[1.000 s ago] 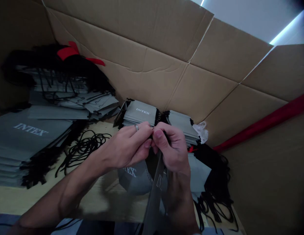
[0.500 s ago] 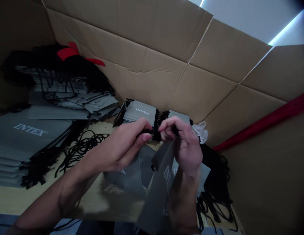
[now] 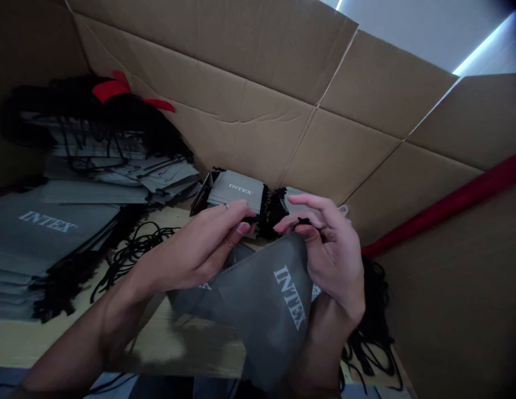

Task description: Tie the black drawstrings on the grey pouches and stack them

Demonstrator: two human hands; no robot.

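Note:
A grey fabric bag (image 3: 270, 310) printed INTEX hangs between my hands over the wooden table (image 3: 29, 338). My left hand (image 3: 203, 246) pinches a black drawstring cord (image 3: 253, 219) at the bag's top edge, a ring on one finger. My right hand (image 3: 332, 257) grips the bag's upper right edge, thumb and fingers pinched on the cord and fabric. Just behind my hands lie two small stacks of folded grey INTEX bags (image 3: 239, 191).
Large stacks of grey INTEX bags (image 3: 41, 238) fill the left side, with more bags and black cords (image 3: 95, 133) piled behind. Loose black cords (image 3: 137, 249) lie on the table and at the right (image 3: 366, 343). Cardboard walls (image 3: 261, 100) enclose the space; a red bar (image 3: 440, 208) runs at right.
The bag has turned from edge-on to face me, its INTEX print now showing. My hands have moved apart and my right hand has shifted rightward along the top edge.

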